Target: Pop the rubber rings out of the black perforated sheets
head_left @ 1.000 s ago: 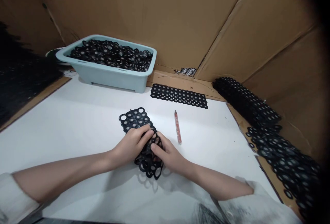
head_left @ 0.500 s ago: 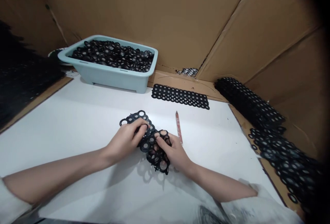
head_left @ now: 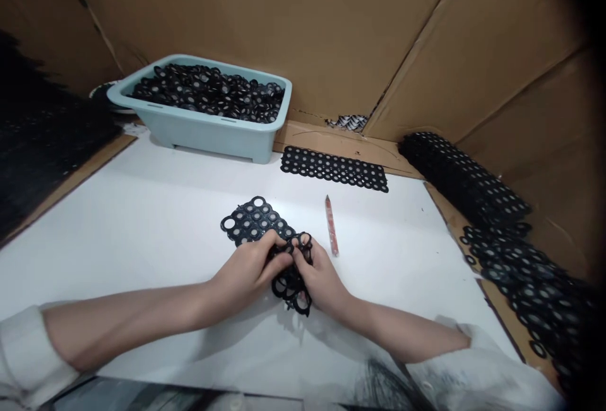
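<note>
Both my hands are on a black sheet of joined rings, many of the rings filled with grey discs. My left hand pinches it near the middle, thumb and fingertips close to the right hand. With thumb and bent fingers, my right hand grips the sheet's near right end, which is lifted and curled off the white tabletop. The far left end lies flat, with two open rings at its corners. Just right of my right hand lies a red pointed stick-like tool, wrapped in something clear.
A pale blue tub full of loose black ring pieces stands at the back left. Another ring sheet lies at the back. Stacked sheets and a looser pile line the right edge. Cardboard walls enclose the table.
My left hand has slid right along the sheet, closer to my right hand. The sheet's left part now shows uncovered and flat. My right hand keeps its grip.
</note>
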Motion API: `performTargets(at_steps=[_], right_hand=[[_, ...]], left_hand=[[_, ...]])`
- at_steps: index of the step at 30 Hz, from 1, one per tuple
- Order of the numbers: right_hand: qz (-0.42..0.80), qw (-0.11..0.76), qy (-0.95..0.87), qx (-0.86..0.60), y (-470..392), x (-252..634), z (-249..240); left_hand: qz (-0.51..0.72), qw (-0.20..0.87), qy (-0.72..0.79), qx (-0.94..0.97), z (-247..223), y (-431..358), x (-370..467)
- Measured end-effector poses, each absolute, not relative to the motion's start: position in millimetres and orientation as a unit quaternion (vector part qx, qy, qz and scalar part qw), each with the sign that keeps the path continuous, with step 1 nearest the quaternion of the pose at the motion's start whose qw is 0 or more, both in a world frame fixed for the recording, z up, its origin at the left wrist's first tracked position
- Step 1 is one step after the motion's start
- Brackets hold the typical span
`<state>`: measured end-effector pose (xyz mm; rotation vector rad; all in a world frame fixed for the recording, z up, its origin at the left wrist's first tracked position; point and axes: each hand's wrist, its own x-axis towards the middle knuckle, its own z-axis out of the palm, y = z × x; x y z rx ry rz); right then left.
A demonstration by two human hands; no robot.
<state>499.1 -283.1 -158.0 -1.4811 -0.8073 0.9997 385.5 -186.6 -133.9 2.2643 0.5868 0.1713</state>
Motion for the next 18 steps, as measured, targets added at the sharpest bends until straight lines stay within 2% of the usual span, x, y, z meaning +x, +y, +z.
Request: performTargets(at_steps=[5,13,18], right_hand=[[0.436,0.565,-0.348,-0.608,-288.6,498.0,-157.7],[0.492,0.58,-0.387,-0.522,-286.1,510.7,-158.0],[0.464,0.57,-0.412,-0.538,-282.4,511.9,-152.6]], left_hand=[[0.064,0.389,0.23,0.89,-137.8,-190.2,384.4],[0.091,0.45,0.203,0.865,-138.6,-182.1,380.8],[0.103,0.476,0.184,0.854,-137.4,-176.1,380.8]])
